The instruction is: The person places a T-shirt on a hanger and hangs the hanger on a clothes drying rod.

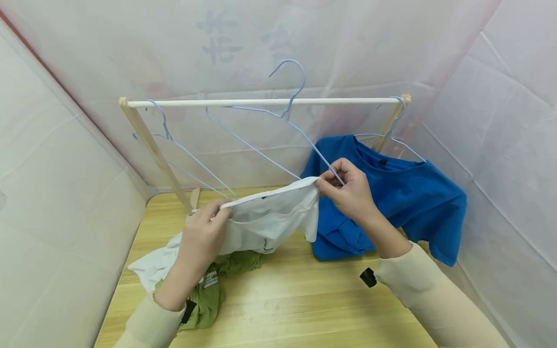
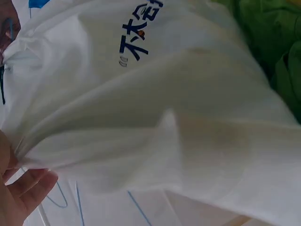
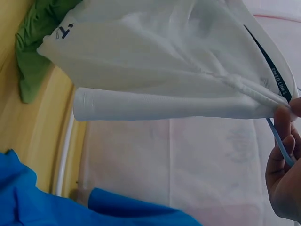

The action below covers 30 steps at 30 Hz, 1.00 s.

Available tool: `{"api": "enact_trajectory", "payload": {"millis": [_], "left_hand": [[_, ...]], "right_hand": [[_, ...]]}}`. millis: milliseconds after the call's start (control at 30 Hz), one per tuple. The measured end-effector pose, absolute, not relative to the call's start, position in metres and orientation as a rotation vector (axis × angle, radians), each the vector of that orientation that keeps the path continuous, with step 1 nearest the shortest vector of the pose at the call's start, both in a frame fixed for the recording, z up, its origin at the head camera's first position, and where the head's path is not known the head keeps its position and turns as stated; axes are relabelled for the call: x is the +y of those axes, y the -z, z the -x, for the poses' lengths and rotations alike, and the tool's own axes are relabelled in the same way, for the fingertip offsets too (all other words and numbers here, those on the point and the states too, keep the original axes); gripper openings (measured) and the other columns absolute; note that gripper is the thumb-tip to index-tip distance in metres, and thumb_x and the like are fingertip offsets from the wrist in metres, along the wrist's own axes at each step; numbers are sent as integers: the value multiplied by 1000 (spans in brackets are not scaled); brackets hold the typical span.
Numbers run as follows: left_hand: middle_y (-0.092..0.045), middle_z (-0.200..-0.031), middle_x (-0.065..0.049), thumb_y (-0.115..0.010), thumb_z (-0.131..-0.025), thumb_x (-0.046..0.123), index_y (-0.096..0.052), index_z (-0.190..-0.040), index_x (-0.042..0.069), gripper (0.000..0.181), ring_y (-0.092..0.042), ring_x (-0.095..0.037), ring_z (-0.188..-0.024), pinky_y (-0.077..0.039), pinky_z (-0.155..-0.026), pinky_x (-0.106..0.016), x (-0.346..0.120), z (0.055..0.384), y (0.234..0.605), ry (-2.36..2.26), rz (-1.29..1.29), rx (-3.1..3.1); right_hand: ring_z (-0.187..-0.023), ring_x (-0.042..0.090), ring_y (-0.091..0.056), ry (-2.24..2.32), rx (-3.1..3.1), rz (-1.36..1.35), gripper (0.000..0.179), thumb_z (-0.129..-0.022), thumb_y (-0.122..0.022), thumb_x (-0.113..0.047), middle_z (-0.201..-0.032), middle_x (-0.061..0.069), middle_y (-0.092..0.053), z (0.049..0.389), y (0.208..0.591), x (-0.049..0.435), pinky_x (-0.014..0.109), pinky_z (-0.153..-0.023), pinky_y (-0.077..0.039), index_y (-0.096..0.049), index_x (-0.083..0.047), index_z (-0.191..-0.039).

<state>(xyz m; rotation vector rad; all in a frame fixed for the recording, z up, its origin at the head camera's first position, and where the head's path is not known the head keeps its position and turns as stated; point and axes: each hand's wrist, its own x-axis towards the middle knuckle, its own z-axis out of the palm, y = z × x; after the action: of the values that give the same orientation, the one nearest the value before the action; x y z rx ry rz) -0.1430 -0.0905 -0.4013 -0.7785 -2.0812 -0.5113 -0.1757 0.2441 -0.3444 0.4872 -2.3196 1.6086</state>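
A white T-shirt (image 1: 278, 212) with dark printed characters is stretched between both hands. My left hand (image 1: 202, 234) pinches one end of its neckline; in the left wrist view the fingertips (image 2: 47, 181) are at the cloth's edge. At the neckline's other end, my right hand (image 1: 350, 188) pinches the fabric and also grips one arm of a light blue wire hanger (image 1: 304, 137). The hanger's hook points upward, and its frame overlaps the rail in the head view. The right wrist view shows the hanger wire (image 3: 277, 136) passing under the shirt into the right hand (image 3: 287, 174).
A white rail (image 1: 187, 103) on wooden posts stands behind. A bare blue hanger (image 1: 191, 154) hangs at its left end, a blue T-shirt (image 1: 391, 193) on a hanger at its right. A green garment (image 1: 209, 299) lies on the wooden table (image 1: 296, 299). Fabric walls surround it.
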Motion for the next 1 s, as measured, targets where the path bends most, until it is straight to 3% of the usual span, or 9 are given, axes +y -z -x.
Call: {"api": "enact_trajectory", "payload": {"millis": [133,233,467,600,733,867,933,1000], "left_hand": [[-64,-94,-12,-46,-94,-4,-61,-85,3,19,-65,-28,-76,-55,-60,-40,-92,148,391,626,735,-2074],[-58,-88,-8,-40,-93,1,-58,-86,5,20,-56,-20,-66,-47,-48,-34,-90,151,386,742,721,-2114],[-48,-94,-8,-45,-82,2,-55,-93,6,16,-38,-10,-63,-37,-50,-23,-87,154,378,955,849,-2208],[-59,-100,-11,-52,-89,0,-59,-93,6,10,-54,-16,-68,-40,-58,-29,-87,158,367,816,921,-2120],[-69,-95,-8,-63,-89,-4,-63,-92,5,9,-67,-24,-81,-46,-68,-41,-84,159,356,766,910,-1990],[-71,-90,-8,-73,-85,-1,-65,-96,3,14,-70,-24,-81,-53,-68,-36,-80,159,351,810,920,-1942],[-71,-89,-8,-75,-85,3,-66,-97,3,15,-70,-23,-79,-50,-62,-33,-79,160,351,808,919,-1941],[-71,-87,-6,-74,-87,9,-66,-96,5,13,-70,-22,-75,-38,-55,-31,-78,162,351,783,901,-1946]], "right_hand": [[-69,15,-64,-1667,-2281,-520,18,-93,-68,-3,-92,12,-67,178,342,250,27,-66,-60,-51,3,-95],[-67,16,-65,-1652,-2276,-544,19,-93,-68,-4,-91,9,-67,179,338,251,27,-65,-60,-51,3,-93],[-66,15,-67,-1595,-2270,-556,19,-93,-69,-6,-90,7,-68,184,326,256,27,-64,-60,-52,3,-90],[-65,15,-66,-1587,-2254,-575,19,-94,-68,-4,-90,6,-69,186,322,265,26,-64,-59,-52,4,-89],[-66,15,-65,-1668,-2230,-587,19,-95,-67,-4,-91,3,-71,186,320,272,24,-66,-59,-50,2,-88],[-68,16,-65,-1742,-2236,-590,22,-95,-66,-3,-93,1,-73,183,324,276,24,-68,-59,-46,-1,-87],[-70,17,-65,-1751,-2260,-580,25,-95,-67,-4,-95,1,-73,180,327,279,24,-70,-59,-44,-2,-85],[-71,18,-65,-1743,-2293,-568,27,-95,-66,-6,-96,2,-74,178,332,281,25,-71,-59,-42,-2,-84]]}}
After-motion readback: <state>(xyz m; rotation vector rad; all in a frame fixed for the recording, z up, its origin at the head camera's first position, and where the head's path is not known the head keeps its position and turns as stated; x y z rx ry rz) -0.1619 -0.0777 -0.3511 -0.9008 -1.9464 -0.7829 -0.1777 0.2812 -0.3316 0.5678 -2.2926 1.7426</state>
